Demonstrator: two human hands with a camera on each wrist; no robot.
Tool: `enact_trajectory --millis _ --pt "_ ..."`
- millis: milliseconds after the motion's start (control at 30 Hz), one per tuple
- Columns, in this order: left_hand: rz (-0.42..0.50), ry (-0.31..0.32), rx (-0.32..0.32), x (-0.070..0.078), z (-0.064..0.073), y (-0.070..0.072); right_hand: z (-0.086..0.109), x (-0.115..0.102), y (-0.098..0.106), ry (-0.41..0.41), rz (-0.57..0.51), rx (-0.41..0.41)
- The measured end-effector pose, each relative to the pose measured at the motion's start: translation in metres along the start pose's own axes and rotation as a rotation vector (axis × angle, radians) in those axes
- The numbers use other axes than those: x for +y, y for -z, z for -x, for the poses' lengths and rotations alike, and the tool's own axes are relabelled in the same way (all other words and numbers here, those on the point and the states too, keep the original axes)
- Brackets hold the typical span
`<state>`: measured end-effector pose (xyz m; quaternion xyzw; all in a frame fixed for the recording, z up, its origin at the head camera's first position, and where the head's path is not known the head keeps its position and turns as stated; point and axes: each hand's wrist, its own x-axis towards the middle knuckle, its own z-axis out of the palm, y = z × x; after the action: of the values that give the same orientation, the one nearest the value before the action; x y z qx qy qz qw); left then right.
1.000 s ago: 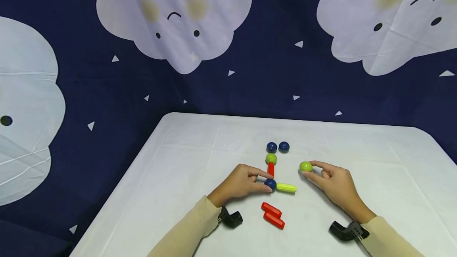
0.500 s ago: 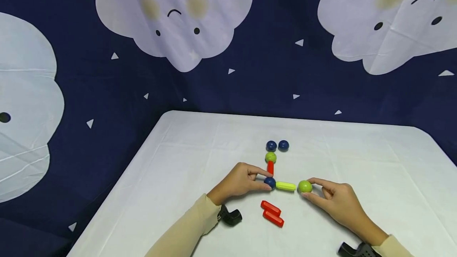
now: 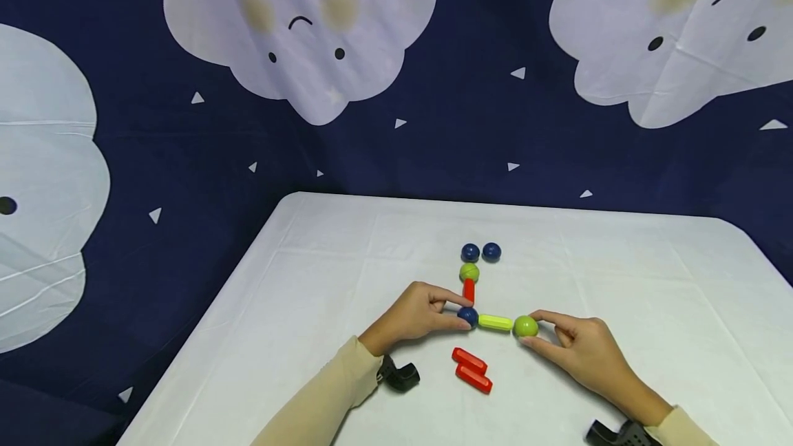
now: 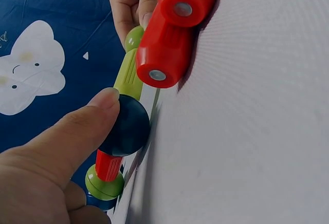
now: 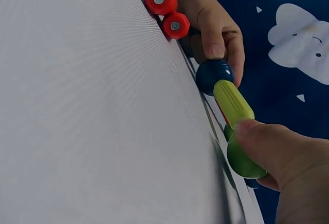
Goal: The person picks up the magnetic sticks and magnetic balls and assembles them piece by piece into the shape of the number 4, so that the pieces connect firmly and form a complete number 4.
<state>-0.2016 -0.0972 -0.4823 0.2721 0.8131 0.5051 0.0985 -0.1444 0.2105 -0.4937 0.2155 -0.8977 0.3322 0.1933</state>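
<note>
while left hand [image 3: 416, 314] pinches blue ball [image 3: 469, 318], right hand [image 3: 584, 346] pinches green ball [image 3: 525, 326] against yellow rod [image 3: 495, 323], well in from far edge of table [image 3: 632, 267]; probably light, hard, slippery; best grasped across opposite sides.

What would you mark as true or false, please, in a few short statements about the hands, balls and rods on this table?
1. The left hand pinches a blue ball, and the right hand pinches a green ball. True.
2. The yellow rod lies between these two balls. True.
3. Two red rods lie side by side, held by neither hand. True.
4. Those red rods lie farther from the person than the yellow rod. False: they lie nearer.
5. A single ball lies at the far end. False: two far blue balls lie there, past another green ball.
</note>
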Motion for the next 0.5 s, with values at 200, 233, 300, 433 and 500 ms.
enact_trajectory --millis 200,233,300,433,500 --pt "0.003 -0.002 -0.002 0.0012 0.0001 -0.0005 0.0001 -0.0006 -0.0006 0.005 -0.001 -0.002" --pt "0.002 -0.002 -0.001 0.0011 0.0001 -0.0004 0.0 -0.0007 -0.001 0.007 -0.001 -0.004" --pt "0.001 -0.003 0.001 0.0006 0.0002 -0.0004 -0.0002 -0.0006 -0.0017 0.013 0.001 -0.007" --pt "0.002 -0.006 0.004 -0.0005 -0.0001 -0.0004 -0.0007 -0.0004 -0.0025 0.028 0.018 -0.003" --pt "0.004 -0.009 0.003 -0.0006 -0.0003 -0.0005 -0.0011 -0.0004 -0.0023 0.03 0.024 0.002"
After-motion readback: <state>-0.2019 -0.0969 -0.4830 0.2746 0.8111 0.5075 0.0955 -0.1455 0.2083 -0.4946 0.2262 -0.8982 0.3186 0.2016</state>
